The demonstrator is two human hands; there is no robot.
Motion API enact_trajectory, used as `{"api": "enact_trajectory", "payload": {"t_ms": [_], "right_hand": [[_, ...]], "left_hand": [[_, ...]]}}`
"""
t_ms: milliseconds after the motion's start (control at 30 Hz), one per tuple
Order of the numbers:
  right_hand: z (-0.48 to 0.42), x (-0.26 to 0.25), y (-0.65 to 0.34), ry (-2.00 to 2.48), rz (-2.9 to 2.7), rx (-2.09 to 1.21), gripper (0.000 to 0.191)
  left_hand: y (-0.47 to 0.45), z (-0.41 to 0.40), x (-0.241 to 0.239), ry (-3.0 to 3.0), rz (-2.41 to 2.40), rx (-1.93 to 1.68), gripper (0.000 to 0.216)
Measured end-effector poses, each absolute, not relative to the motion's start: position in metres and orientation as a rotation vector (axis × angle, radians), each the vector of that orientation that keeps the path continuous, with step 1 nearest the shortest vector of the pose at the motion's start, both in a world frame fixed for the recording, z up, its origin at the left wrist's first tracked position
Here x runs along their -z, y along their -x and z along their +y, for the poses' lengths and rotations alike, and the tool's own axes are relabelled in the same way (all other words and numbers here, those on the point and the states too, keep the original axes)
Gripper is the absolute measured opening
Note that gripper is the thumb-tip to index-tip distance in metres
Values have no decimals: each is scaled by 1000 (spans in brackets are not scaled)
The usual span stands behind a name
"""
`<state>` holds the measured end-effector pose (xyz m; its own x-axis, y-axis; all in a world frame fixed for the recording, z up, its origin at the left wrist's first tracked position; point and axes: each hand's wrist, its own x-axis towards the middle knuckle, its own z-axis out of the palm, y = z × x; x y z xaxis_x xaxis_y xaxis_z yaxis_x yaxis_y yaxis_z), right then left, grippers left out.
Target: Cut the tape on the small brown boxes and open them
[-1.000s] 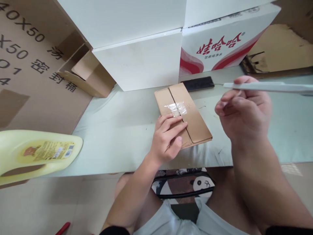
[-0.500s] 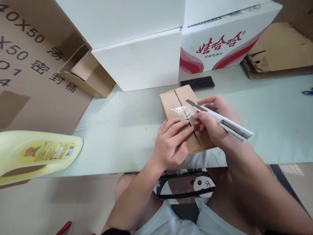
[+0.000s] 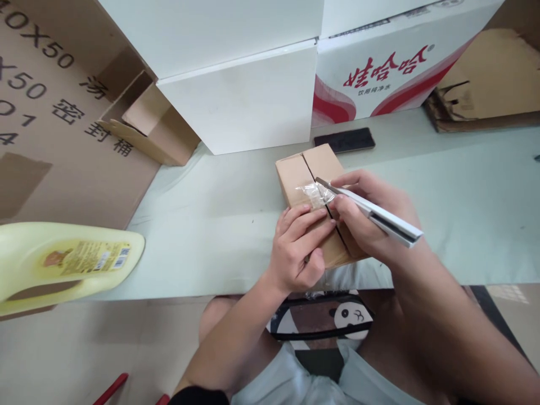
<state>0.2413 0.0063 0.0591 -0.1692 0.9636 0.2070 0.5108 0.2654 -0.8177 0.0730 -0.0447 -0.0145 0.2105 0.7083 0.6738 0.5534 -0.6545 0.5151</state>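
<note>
Lowered the cutter [image 3: 368, 206] to tape [image 3: 311, 193] on the carton [image 3: 291, 173] since a second ago, clamped in the right hand [image 3: 386, 197]; resting left hand [image 3: 297, 246] outspread atop.

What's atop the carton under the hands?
Clear tape crosses the carton's seam, the knife's blade over it. The left hand rests on the left flap; the right hand, gripping the knife, covers part of the right flap. Anything beneath the hands is hidden.
</note>
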Motion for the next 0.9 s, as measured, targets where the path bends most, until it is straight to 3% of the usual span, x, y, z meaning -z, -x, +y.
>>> {"api": "enact_trajectory", "payload": {"t_ms": [633, 900], "right_hand": [[5, -65, -239, 1379, -1832, -761, 16], [7, -62, -238, 1372, -1857, -748, 22]], "left_hand": [[-71, -45, 14, -2309, 1236, -1378, 46], [-72, -45, 13, -2307, 1236, -1397, 45]]}}
